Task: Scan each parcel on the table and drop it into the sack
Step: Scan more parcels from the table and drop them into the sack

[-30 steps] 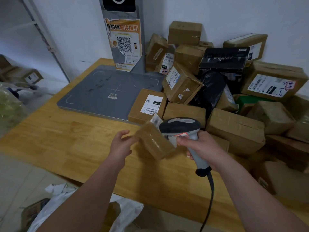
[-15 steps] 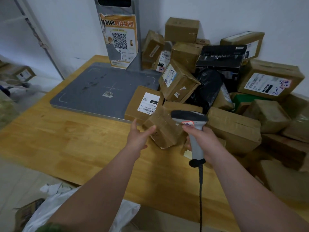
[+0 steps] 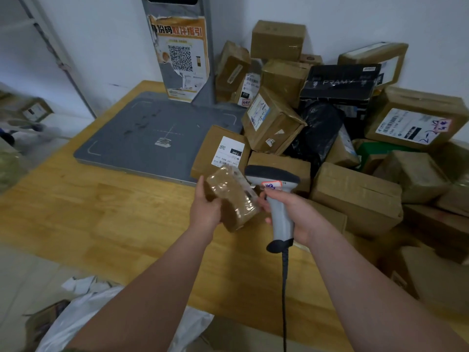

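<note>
down under the left forearm, off the table's near edge, the white sack lies crumpled on the floor. the scanner's dark cable drops straight down from below the right hand.

up at the hands: the left hand has its fingers curled round a small taped brown parcel, held tilted and clear of the wooden table, thumb up along its near-left side. just to its right, the right hand is wrapped tight round the grey handle of the scanner. the scanner's dark head sits level with the parcel's top, touching it or all but, can't tell which. a pink scribbled sticker shows under that head.

just beyond the left hand's fingertips, a box with a white label lies flat, its far edge on the grey scan pad. beyond and to the right of the right hand, the pile of brown parcels is heaped against the wall, with a black bag and a black box marked pramy among them. far beyond the left hand, a grey post carries a torn orange poster with a qr code.
</note>
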A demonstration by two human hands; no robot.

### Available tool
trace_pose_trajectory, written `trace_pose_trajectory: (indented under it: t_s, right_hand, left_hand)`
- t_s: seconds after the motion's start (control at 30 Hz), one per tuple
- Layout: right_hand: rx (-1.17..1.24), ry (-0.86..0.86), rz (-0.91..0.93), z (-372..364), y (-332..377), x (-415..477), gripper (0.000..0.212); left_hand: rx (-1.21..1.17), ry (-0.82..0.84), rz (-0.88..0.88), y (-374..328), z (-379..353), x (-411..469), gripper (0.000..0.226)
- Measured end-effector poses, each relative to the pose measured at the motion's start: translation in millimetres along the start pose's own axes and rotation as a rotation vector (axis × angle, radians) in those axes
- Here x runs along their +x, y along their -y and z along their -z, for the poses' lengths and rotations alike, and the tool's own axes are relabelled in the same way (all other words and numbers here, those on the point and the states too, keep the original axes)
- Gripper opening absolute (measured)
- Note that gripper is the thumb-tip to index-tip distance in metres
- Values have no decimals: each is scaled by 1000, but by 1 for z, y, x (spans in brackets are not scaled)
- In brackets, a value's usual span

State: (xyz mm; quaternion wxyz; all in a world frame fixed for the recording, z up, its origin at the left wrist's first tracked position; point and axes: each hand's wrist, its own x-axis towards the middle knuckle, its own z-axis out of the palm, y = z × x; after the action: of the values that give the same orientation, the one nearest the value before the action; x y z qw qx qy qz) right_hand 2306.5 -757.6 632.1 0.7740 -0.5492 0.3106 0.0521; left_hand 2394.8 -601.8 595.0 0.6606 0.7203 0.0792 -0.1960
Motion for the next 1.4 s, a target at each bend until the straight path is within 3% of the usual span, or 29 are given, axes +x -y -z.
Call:
trace_pose_trajectory:
  t_s: [0.07, 0.17, 0.4, 0.67, 1.23, 1.4]
  right_hand:
    - [-11, 33, -11, -4, -2, 0, 29]
    - [14, 69, -28, -10, -3, -3, 21]
    - [-62, 16, 33, -14, 4, -20, 31]
    - [-399, -136, 278, -6, 23, -51, 10]
    - [-499, 65, 256, -39, 12, -78, 17]
    - [-498, 188, 241, -73, 0, -73, 13]
  left_hand:
    - [-20, -47, -1, 2, 4, -2, 62]
    - [-32, 10, 45, 3, 9, -6, 48]
    - [-49, 54, 109, -2, 19, -7, 54]
    - [-77, 191, 49, -3, 40, -16, 60]
    - [-184, 149, 11, 11, 83, -48, 67]
    - [-134, 83, 37, 17, 126, -56, 83]
